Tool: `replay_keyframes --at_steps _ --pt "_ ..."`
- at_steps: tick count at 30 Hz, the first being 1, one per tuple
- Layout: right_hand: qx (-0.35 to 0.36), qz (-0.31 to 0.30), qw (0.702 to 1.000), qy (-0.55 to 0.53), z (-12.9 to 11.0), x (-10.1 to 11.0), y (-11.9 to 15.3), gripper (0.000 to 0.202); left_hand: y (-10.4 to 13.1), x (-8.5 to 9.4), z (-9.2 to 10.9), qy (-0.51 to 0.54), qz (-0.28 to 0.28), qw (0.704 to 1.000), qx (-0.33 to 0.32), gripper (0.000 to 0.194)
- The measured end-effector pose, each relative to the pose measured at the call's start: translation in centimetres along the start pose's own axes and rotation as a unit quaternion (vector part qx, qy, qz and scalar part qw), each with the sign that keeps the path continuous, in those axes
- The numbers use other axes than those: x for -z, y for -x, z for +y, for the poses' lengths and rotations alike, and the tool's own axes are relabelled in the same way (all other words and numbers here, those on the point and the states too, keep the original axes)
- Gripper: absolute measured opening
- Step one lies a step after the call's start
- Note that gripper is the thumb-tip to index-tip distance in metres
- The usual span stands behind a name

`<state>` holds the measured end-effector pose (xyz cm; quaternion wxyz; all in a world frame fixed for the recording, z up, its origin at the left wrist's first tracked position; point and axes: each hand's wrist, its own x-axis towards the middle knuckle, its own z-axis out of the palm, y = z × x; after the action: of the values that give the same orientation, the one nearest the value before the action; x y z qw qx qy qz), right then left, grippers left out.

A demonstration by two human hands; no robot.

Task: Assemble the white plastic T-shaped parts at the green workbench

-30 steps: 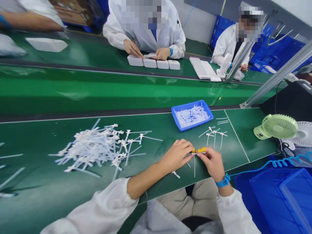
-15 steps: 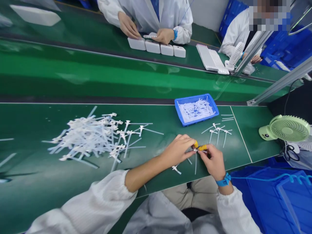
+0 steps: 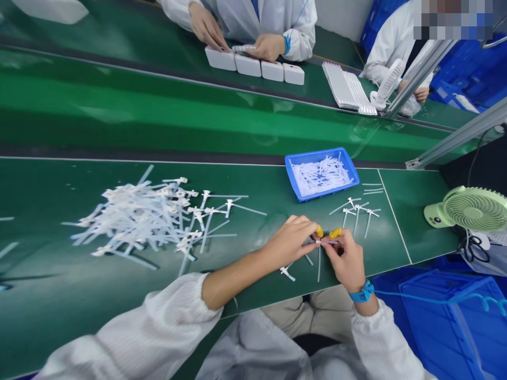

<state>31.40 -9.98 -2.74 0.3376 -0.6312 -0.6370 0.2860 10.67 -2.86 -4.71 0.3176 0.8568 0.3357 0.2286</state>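
Observation:
My left hand (image 3: 293,240) pinches a small white connector (image 3: 318,241), with a thin translucent tube (image 3: 319,266) hanging from it toward the table's front edge. From the right, my right hand (image 3: 349,261) closes on another thin tube (image 3: 331,242) beside the connector. A yellow finger cot (image 3: 319,231) covers a left fingertip, and another yellow cot (image 3: 335,233) a right one. How far the tube sits in the connector is too small to tell. Below my left hand lies a white connector piece with tubes (image 3: 287,273).
Left of my hands is a large pile of tubed connectors (image 3: 138,219). A blue tray (image 3: 320,196) holds many short white strips. Several tubed connectors (image 3: 357,208) lie at right, near a green fan (image 3: 471,208). Across the green divider, a co-worker's hands (image 3: 269,47) are over white boxes (image 3: 247,66).
My right covered fingertip has lifted slightly and moved away from the left one. Both hands stay around the same connector. The camera view has shifted a little.

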Motion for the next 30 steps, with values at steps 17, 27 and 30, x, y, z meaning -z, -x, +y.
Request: replay_keyframes --at_steps 17,27,30 --pt "0.118 -0.093 0.978 0.144 -0.3 1.7 -1.7 0.008 0.0 0.3 0.5 0.004 0.010 1.000 0.005 0.017" --pt "0.161 -0.175 0.954 0.182 -0.8 3.0 -3.7 0.009 -0.2 -0.3 -0.1 -0.029 0.027 0.999 -0.020 0.022" --pt "0.169 -0.185 0.953 0.167 -0.7 3.5 -4.0 0.015 -0.2 -0.4 -0.2 -0.033 0.032 0.999 -0.022 0.021"
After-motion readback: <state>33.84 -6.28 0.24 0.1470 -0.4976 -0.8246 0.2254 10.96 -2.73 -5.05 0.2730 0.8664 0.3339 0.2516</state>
